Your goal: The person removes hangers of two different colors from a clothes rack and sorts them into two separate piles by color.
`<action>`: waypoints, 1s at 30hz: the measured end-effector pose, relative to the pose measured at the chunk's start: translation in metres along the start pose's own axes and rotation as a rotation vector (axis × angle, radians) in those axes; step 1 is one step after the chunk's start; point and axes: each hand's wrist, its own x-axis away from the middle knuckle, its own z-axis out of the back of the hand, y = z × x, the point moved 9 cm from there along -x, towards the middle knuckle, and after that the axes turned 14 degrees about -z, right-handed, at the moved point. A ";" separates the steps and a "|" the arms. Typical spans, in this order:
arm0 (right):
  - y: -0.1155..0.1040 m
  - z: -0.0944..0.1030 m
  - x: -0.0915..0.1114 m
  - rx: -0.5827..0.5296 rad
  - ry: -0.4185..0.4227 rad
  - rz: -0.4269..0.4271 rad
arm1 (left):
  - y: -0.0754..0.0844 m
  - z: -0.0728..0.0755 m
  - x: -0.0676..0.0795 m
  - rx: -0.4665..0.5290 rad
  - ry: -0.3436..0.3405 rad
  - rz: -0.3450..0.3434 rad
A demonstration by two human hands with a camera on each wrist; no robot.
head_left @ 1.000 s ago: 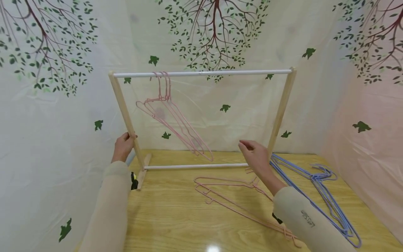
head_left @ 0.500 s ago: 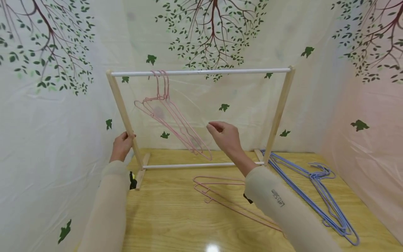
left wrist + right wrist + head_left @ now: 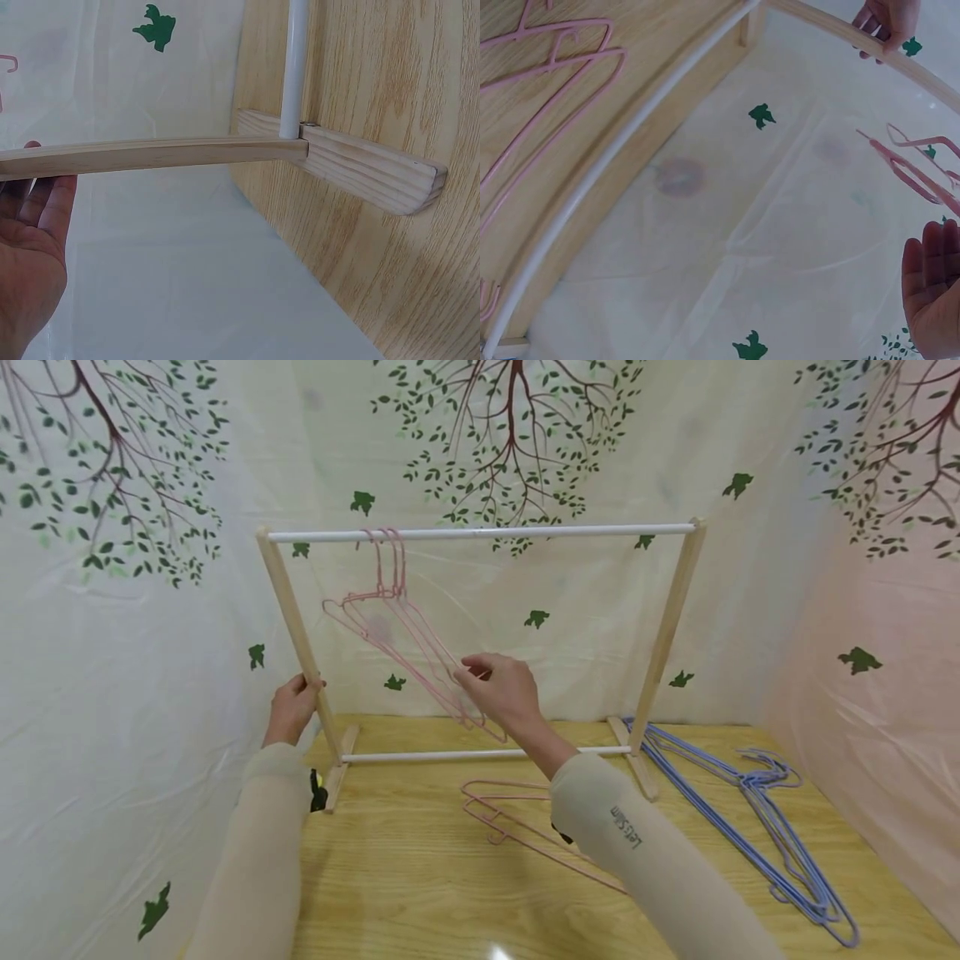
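Note:
My left hand (image 3: 292,706) grips the left wooden upright (image 3: 287,602) of a small garment rack; in the left wrist view, fingers lie against that upright (image 3: 165,155). Several pink wire hangers (image 3: 396,564) hang by their hooks from the rack's white top bar (image 3: 555,532), left of its middle. Beside their lower right ends is my right hand (image 3: 504,693), thumb and forefinger apart. In the right wrist view the right hand's fingers (image 3: 934,259) are extended, palm showing, close to the hanging pink hangers (image 3: 915,166). Whether it touches them I cannot tell.
Pink hangers (image 3: 510,797) lie on the wood-grain table (image 3: 397,877), partly hidden under my right forearm. A bunch of blue hangers (image 3: 757,783) lies to the right. The rack's lower white bar (image 3: 420,757) runs just above the tabletop. A leaf-printed curtain (image 3: 585,635) hangs behind.
My right hand has moved left, from near the right upright to the hanging pink hangers. The left hand stays on the left upright, and the hangers hang much as before.

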 end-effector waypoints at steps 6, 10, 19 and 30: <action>0.000 0.002 0.004 -0.028 0.063 0.039 | 0.001 0.000 -0.001 -0.014 -0.001 -0.019; -0.001 0.004 0.007 -0.028 0.101 0.062 | 0.000 0.001 0.000 -0.024 0.003 -0.026; -0.006 0.014 0.016 -0.026 0.201 0.126 | -0.003 0.002 0.002 -0.002 -0.003 -0.022; -0.001 0.028 0.029 -0.091 0.274 0.165 | -0.005 0.005 0.002 -0.001 -0.003 -0.025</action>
